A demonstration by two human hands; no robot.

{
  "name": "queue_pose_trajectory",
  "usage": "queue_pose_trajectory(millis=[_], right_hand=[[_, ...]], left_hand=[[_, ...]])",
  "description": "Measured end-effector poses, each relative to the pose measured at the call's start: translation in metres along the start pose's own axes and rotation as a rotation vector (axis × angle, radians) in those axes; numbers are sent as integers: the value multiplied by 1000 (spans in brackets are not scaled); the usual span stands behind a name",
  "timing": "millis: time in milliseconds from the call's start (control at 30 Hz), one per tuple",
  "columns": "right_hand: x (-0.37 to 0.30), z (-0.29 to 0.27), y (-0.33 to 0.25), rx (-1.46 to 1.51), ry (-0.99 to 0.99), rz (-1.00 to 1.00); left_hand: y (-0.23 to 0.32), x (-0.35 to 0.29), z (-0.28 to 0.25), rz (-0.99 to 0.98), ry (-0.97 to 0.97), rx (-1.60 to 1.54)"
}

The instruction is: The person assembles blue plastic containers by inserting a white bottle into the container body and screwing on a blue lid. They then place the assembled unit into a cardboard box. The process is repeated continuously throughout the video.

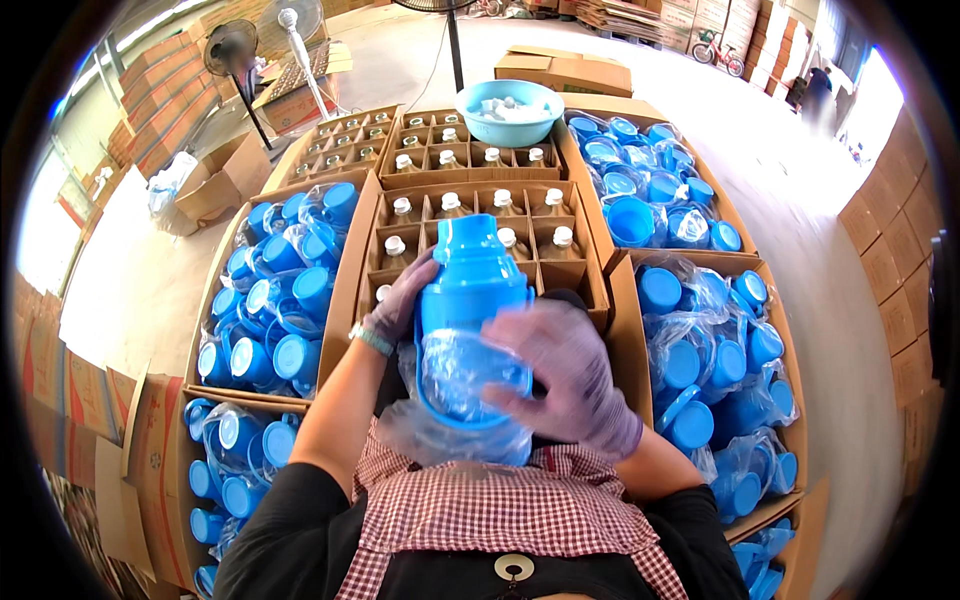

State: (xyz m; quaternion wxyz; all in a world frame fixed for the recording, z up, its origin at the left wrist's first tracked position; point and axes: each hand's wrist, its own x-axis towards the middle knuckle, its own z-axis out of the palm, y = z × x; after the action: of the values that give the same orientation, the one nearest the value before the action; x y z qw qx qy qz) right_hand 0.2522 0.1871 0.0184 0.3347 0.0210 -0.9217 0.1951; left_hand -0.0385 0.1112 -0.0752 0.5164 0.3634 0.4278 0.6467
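Though near flask [465, 270], right hand [572, 372] blurry.

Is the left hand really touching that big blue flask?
Touching. The head view shows it: the gloved left hand lies against the left side of the blue flask, with no gap at the fingers.

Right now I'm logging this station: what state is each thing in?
Blue jug, held, partly in clear plastic
Left hand, gloved, against the jug's side
Right hand, gloved, blurred, over the jug
Middle carton, open, divided
Bottles in it, upright, capped
Side cartons, open, full of blue vessels
Basin, holding white pieces
Standing fan, cannot tell whether running
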Motion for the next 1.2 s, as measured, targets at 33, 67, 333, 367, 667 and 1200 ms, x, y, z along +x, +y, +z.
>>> queue_pose_trajectory(millis=[33, 67, 333, 367, 667, 1200], right_hand=[[15, 3, 17, -72, 75, 0], [26, 11, 29, -143, 147, -3], [11, 81, 105, 796, 259, 585], [-10, 95, 158, 773, 53, 798], [4, 112, 187, 408, -78, 508], [26, 115, 150, 353, 192, 155]], left_hand=[[1, -2, 17, 36, -48, -63], [1, 0, 23, 24, -52, -69], [19, -55, 19, 440, 185, 507], [28, -52, 30, 626, -40, 649], [12, -18, -29, 335, 109, 753], [12, 0, 2, 545, 273, 731]])
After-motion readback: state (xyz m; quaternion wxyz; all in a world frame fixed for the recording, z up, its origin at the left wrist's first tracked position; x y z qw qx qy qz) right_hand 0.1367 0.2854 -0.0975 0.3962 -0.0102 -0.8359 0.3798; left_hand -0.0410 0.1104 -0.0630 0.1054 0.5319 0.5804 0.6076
